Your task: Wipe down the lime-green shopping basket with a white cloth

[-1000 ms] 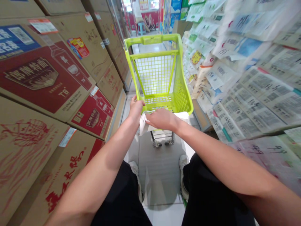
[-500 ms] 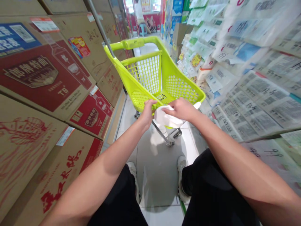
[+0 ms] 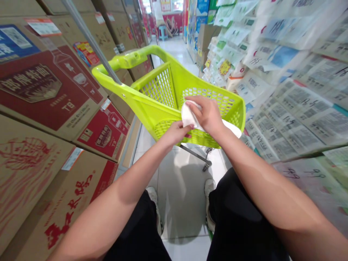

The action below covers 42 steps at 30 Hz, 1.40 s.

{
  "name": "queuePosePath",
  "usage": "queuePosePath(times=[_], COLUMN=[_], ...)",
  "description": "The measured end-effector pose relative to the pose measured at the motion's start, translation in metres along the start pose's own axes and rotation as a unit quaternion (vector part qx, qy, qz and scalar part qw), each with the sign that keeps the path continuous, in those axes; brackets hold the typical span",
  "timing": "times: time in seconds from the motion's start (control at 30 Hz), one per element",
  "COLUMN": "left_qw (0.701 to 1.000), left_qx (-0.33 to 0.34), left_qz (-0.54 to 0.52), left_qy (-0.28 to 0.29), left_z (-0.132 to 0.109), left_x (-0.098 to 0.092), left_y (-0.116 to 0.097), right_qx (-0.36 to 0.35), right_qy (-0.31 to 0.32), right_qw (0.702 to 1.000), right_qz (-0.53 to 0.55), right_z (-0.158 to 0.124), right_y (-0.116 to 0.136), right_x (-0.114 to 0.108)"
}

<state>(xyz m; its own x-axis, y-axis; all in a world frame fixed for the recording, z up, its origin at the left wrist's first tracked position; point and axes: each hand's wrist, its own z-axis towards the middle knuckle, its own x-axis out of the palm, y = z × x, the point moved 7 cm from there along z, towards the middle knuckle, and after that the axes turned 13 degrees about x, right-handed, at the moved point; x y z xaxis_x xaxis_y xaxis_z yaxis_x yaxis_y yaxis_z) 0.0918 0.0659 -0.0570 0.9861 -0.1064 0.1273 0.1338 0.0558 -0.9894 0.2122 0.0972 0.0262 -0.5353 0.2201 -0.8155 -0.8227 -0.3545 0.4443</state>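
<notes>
The lime-green shopping cart (image 3: 152,103) stands in front of my knees, turned at an angle, with its handle towards the far left. My right hand (image 3: 208,114) is closed on a white cloth (image 3: 189,115), bunched over the basket's near rim. Just left of it, my left hand (image 3: 178,132) grips the same rim, its thumb by the cloth's lower edge and its other fingers partly hidden. A white panel (image 3: 232,127) shows on the cart's near side, partly behind my right forearm.
Stacked cartons (image 3: 32,79) line the left side. Packs of paper goods (image 3: 293,112) with handwritten prices rise on the right. A grey metal pole (image 3: 89,40) slants down to the cart's handle. Farther down the aisle, a person sits on a blue stool (image 3: 163,32).
The cart has swung round, its handle moving left and its near end right. My right hand has moved up with the cloth; my left hand has shifted slightly right along the rim.
</notes>
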Motion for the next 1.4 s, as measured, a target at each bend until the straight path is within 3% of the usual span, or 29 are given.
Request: queuePosePath(times=[0.1, 0.17, 0.33, 0.57, 0.77, 0.83, 0.9, 0.97, 1.07, 1.13, 1.23, 1.4], left_qw=[0.975, 0.950, 0.920, 0.896, 0.870, 0.847, 0.807, 0.754, 0.669, 0.629, 0.600, 0.621], left_qx=[0.013, 0.019, 0.045, 0.082, 0.138, 0.142, 0.184, 0.275, 0.407, 0.443, 0.436, 0.397], left_qz=[0.201, 0.279, 0.288, 0.296, 0.330, 0.382, 0.478, 0.572, 0.620, 0.629, 0.660, 0.668], left_qy=[0.088, 0.141, 0.261, 0.320, 0.338, 0.341, 0.295, 0.170, -0.046, -0.114, -0.121, -0.103], left_z=[0.001, -0.001, -0.011, -0.021, -0.013, -0.013, -0.013, -0.014, -0.025, -0.027, -0.018, -0.009], left_x=[-0.019, -0.029, -0.031, -0.018, -0.018, -0.021, -0.028, -0.040, -0.061, -0.072, -0.080, -0.080], left_y=[-0.015, -0.020, -0.019, -0.014, -0.012, -0.015, -0.030, -0.060, -0.102, -0.112, -0.111, -0.110], right_qx=[-0.008, 0.012, 0.080, 0.076, 0.013, 0.001, -0.003, 0.004, 0.032, 0.060, 0.082, 0.089], right_qy=[-0.024, -0.021, 0.064, 0.076, 0.120, 0.129, 0.125, 0.123, 0.134, 0.134, 0.104, 0.084], right_qw=[1.000, 1.000, 0.991, 0.982, 0.980, 0.980, 0.980, 0.980, 0.978, 0.978, 0.981, 0.979], right_qz=[0.013, 0.005, -0.085, -0.158, -0.159, -0.151, -0.153, -0.159, -0.156, -0.148, -0.142, -0.162], right_z=[0.002, 0.001, -0.007, -0.014, -0.016, -0.014, -0.011, -0.008, -0.004, -0.001, 0.003, 0.011], right_y=[0.008, 0.010, 0.015, 0.022, 0.011, 0.007, 0.004, 0.002, -0.003, -0.006, -0.010, -0.017], right_x=[0.003, 0.005, 0.006, -0.006, 0.009, 0.013, 0.015, 0.016, 0.017, 0.016, 0.014, 0.015])
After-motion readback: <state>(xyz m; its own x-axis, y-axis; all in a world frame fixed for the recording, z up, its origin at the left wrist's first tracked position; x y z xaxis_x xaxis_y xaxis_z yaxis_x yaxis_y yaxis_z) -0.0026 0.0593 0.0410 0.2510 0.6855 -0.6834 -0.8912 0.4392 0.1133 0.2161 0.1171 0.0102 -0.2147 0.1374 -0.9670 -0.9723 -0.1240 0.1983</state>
